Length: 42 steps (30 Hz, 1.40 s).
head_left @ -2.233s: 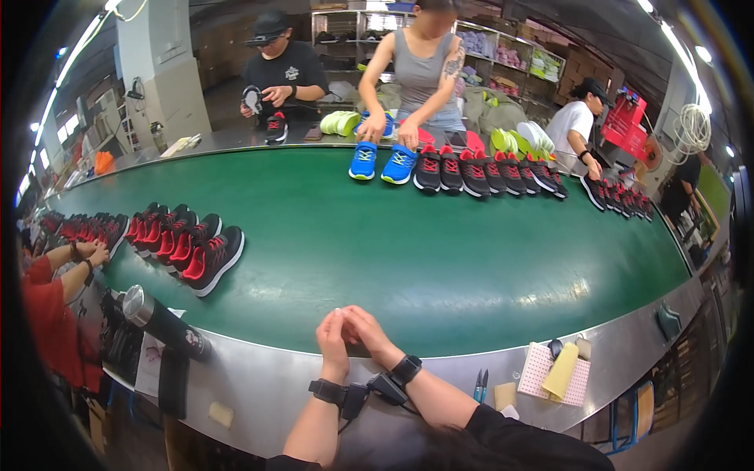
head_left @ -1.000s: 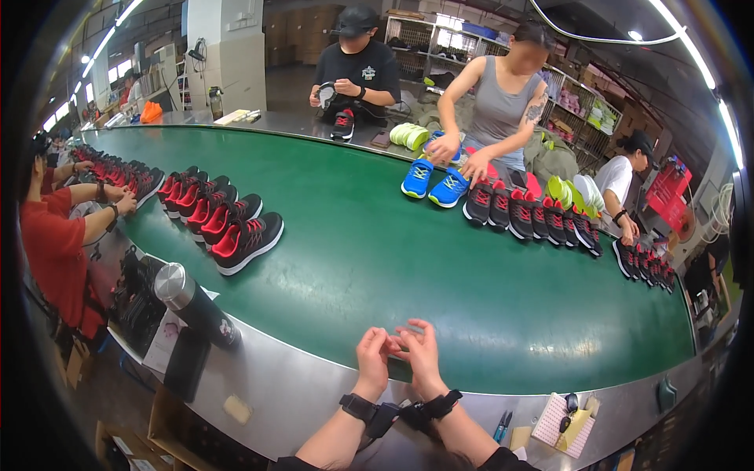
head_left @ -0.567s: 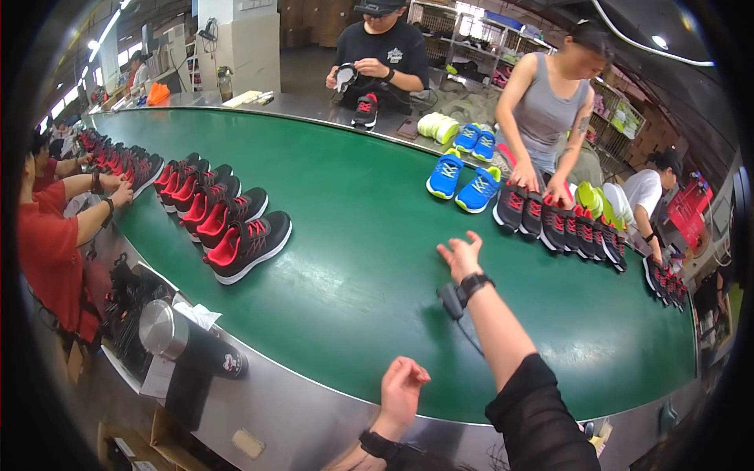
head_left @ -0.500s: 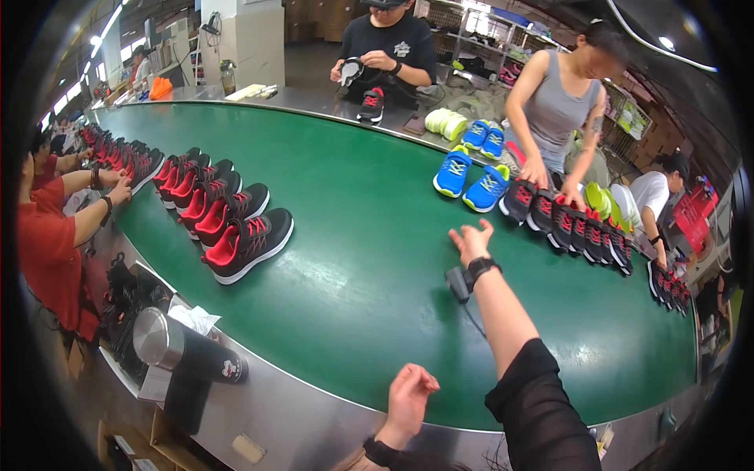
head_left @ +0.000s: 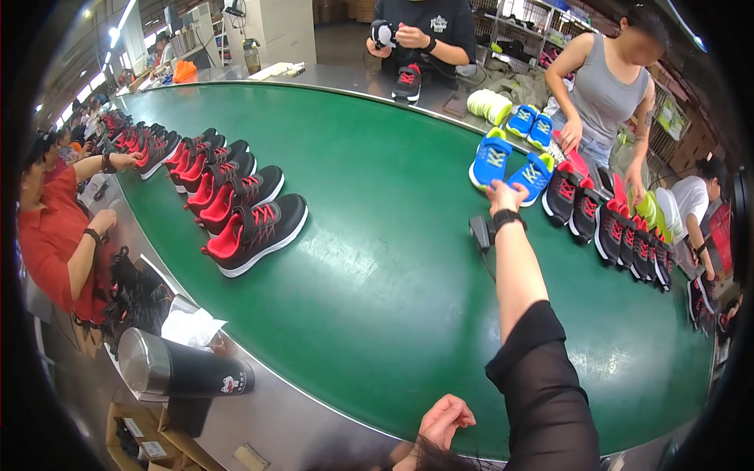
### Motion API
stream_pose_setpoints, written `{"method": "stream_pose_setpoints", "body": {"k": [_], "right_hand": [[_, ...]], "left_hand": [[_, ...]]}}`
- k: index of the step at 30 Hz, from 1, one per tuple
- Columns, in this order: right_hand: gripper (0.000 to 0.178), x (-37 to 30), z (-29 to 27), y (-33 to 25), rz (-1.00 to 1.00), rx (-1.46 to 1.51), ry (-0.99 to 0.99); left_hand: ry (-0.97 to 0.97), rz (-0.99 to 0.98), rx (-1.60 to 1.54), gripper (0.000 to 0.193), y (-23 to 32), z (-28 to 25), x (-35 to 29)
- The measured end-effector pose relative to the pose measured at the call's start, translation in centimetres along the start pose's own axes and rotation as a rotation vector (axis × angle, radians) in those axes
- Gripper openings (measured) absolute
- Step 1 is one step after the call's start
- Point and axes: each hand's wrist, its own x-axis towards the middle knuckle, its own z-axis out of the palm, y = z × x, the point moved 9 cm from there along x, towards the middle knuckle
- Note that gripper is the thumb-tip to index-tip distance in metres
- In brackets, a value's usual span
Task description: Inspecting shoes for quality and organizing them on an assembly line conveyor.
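Note:
My right hand (head_left: 503, 199) reaches over the green conveyor belt (head_left: 393, 314) with its fingers apart, at the near end of two blue sneakers (head_left: 490, 161) with lime trim. Its fingertips meet the edge of the right-hand blue sneaker (head_left: 534, 177); whether they press on it I cannot tell. No shoe is gripped in that hand. My left hand (head_left: 445, 418) is low at the belt's near edge, its fingers curled together with nothing visible in them. A small black device (head_left: 481, 233) with a cable is at my right wrist, beside a black band.
Black-and-red sneakers (head_left: 258, 235) line the belt on the left; more (head_left: 609, 231) stand at right by a co-worker in a grey top (head_left: 609, 82). Another co-worker (head_left: 424, 39) works across the belt. A black flask (head_left: 188, 366) and an open carton (head_left: 149, 432) are at near left.
My right hand has moved forward to the blue sneakers. My left hand stays curled near the edge. The co-worker's hands at right have shifted among the black-and-red sneakers, and the view has turned slightly.

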Motion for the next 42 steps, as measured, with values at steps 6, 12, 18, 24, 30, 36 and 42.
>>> {"method": "stream_pose_setpoints", "body": {"k": [6, 12, 18, 24, 30, 36, 42], "right_hand": [[0.048, -10.2, -6.9, -1.1, 0.153, -0.436, -0.58], [0.039, -23.3, -21.4, -10.8, 0.207, -0.973, -1.159], [0.037, -25.9, -28.7, -16.8, -0.216, -1.191, -0.937], [0.083, -34.6, -33.8, -11.2, 0.137, -1.204, -0.704], [0.093, -36.1, -31.4, -9.2, -0.293, -1.091, -0.467], [0.053, -37.3, -34.0, -12.8, -0.101, -0.632, -0.596], [0.044, -45.3, -38.4, -13.5, 0.347, 0.039, -0.805]], "left_hand": [[0.071, 0.05, 0.061, 0.021, 1.8, 0.2, -1.2], [0.414, 0.691, 0.493, 0.014, 9.0, 2.0, -4.7], [0.491, 0.899, 0.948, 0.042, 11.0, 4.0, -4.9], [0.338, 0.674, 1.182, 0.039, 8.1, 4.0, -1.3], [0.363, 0.473, 1.429, 0.044, 9.3, 3.4, 1.2], [0.186, 0.089, 0.882, 0.03, 8.4, 6.3, -6.9], [-0.013, -0.219, 0.288, 0.047, 2.0, 6.8, -18.5]]}}
